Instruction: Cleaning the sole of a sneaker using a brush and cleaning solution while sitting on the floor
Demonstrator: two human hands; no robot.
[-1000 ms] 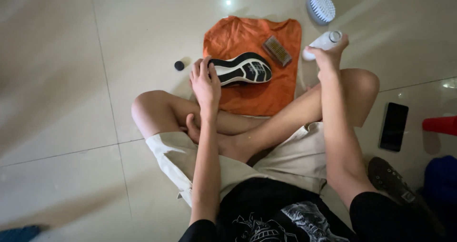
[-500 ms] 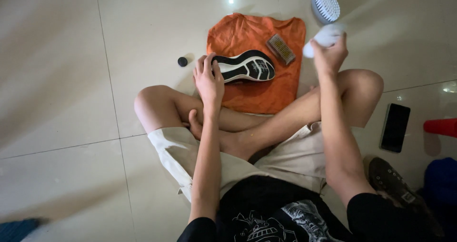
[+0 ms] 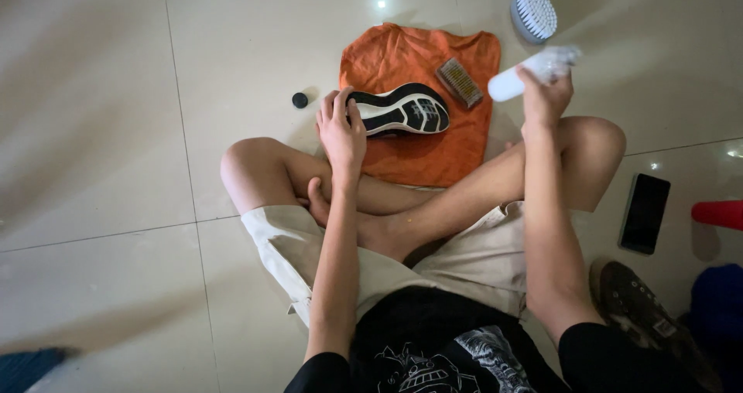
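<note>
I sit cross-legged on a tiled floor. My left hand (image 3: pixel 340 130) grips the heel end of a black-and-white shoe (image 3: pixel 402 108) lying sole-up on an orange cloth (image 3: pixel 422 49). My right hand (image 3: pixel 544 97) is raised over my right knee and holds a white bottle (image 3: pixel 520 77), tilted and blurred by motion, beside the cloth's right edge. A small brown brush (image 3: pixel 460 82) lies on the cloth just right of the shoe.
A small black cap (image 3: pixel 299 100) lies on the floor left of the cloth. A white-bristled scrub brush (image 3: pixel 534 11) sits at the top right. A black phone (image 3: pixel 644 213), a red object (image 3: pixel 718 213), a dark shoe (image 3: pixel 642 308) and something blue (image 3: pixel 716 304) lie at my right.
My right hand has lifted the white bottle and swung it about, tilting it. My left hand has stayed on the shoe.
</note>
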